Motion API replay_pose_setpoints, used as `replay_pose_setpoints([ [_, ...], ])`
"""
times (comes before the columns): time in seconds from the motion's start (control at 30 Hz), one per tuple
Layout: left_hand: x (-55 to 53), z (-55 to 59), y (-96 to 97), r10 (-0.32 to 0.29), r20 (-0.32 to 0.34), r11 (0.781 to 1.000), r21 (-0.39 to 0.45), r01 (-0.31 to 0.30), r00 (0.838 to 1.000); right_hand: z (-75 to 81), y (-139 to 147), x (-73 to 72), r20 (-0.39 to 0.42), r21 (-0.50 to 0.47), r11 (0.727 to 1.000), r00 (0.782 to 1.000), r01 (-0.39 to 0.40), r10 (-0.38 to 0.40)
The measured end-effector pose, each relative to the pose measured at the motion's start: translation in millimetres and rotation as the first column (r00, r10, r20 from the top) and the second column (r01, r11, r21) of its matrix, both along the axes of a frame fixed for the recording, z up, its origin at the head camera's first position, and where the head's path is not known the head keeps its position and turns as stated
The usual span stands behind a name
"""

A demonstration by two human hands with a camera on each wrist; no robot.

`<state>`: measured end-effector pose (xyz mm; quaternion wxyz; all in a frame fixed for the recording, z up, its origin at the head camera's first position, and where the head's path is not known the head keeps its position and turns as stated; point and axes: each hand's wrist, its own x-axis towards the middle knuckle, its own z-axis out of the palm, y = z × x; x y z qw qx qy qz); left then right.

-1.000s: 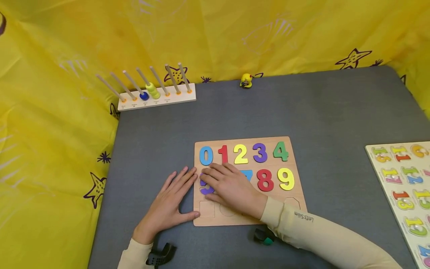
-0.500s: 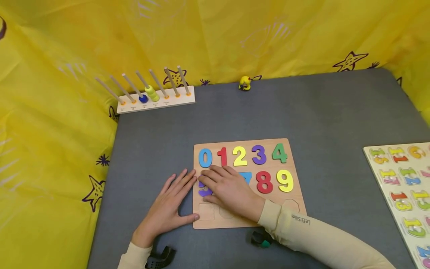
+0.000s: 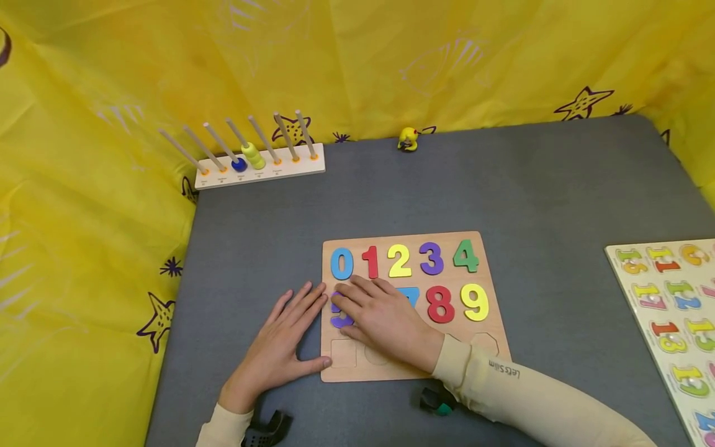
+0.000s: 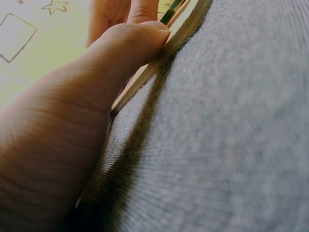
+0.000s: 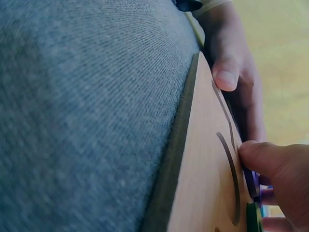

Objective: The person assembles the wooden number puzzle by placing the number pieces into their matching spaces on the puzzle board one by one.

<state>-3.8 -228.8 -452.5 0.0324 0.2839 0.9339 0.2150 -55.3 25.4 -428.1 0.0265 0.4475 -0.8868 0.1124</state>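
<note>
A wooden number board (image 3: pixel 363 375) lies on the grey table, bearing coloured digits 0 to 9. My left hand (image 3: pixel 274 347) rests with spread, straight fingers at the board's left edge, its thumb (image 4: pixel 149 41) on the lower left corner. My right hand (image 3: pixel 391 320) lies over the second row, fingers loosely extended, fingertips and thumb (image 5: pixel 260 157) right at the purple 5 (image 3: pixel 342 321). Beneath that hand a green piece (image 5: pixel 252 217) shows in the right wrist view; the head view hides it. The blue 7 (image 3: pixel 411 294) is partly covered.
A peg stacker (image 3: pixel 259 174) with blue and yellow-green beads stands at the back left. A small yellow figure (image 3: pixel 408 139) is at the back edge. Another number board (image 3: pixel 642 310) lies at the right. Yellow cloth (image 3: pixel 84 186) borders the table at the left and back.
Both hands keep the same place on the board. Only the head view has shifted slightly.
</note>
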Motion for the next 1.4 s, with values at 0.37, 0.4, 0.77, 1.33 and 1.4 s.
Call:
replay_pose_setpoints([
  [0.37, 0.4, -0.2, 0.2, -0.003, -0.009, 1.000, 0.008, 0.003, 1.000, 1.6, -2, 0.5, -0.013, 0.013, 1.000, 1.000, 0.007, -0.007],
  [0.4, 0.5, -0.2, 0.1, -0.003, -0.008, 1.000, 0.007, 0.003, 1.000, 1.9, -2, 0.6, -0.013, 0.017, 1.000, 1.000, 0.006, -0.005],
  [0.77, 0.9, 1.0, 0.0, -0.004, -0.014, 1.000, 0.002, 0.004, 1.000, 7.7, -4, 2.0, -0.010, 0.057, 0.998, 1.000, -0.001, 0.001],
  [1.33, 0.4, 0.9, 0.6, -0.005, -0.024, 1.000, 0.017, 0.006, 1.000, 12.0, -6, -0.2, -0.017, 0.049, 0.998, 0.999, -0.032, 0.033],
  [1.4, 1.0, 0.6, 0.2, -0.004, -0.020, 1.000, 0.014, 0.004, 1.000, 11.6, -6, -0.1, -0.006, 0.034, 0.999, 0.999, -0.039, 0.039],
])
